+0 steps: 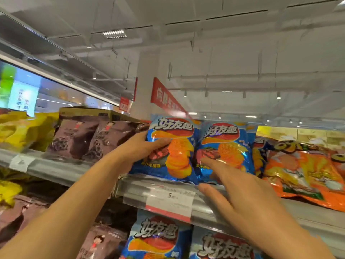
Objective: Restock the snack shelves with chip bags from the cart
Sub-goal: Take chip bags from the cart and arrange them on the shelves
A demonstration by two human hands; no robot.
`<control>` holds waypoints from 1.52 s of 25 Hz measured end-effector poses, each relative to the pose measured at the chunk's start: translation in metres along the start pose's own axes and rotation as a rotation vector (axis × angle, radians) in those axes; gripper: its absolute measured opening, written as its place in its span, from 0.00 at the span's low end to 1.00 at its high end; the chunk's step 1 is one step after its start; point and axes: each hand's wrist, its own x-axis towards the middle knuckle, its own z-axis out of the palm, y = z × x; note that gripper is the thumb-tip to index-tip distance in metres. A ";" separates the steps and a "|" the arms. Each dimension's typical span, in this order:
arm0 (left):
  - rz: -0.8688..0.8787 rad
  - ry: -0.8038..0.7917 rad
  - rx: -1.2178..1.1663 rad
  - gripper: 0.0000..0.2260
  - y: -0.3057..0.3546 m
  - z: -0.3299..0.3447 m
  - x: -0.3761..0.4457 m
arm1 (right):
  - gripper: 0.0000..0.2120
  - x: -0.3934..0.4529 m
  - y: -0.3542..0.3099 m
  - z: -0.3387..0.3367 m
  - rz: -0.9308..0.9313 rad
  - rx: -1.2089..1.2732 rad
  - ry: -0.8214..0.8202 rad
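- At the front edge of the top shelf (134,191), two blue chip bags stand upright side by side, their long axes vertical, their bases just behind the price tag (170,201).
- The left hand (141,148) grasps the left blue bag (172,148), thumb across its face and fingers curled round its left side.
- The right hand (240,195) is released, fingers straight; its forefinger tip touches the lower face of the right blue bag (226,148), which lies up and ahead of the palm.
- Judged from this, the left bag needs seating back; the left hand is on it already, the right steadying its neighbour.
- Brown bags (84,143) lie left, an orange bag (306,171) right.
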 end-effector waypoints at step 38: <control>0.855 -0.847 0.045 0.27 0.060 0.598 -0.367 | 0.27 -0.583 0.125 -0.181 1.128 -0.274 -0.073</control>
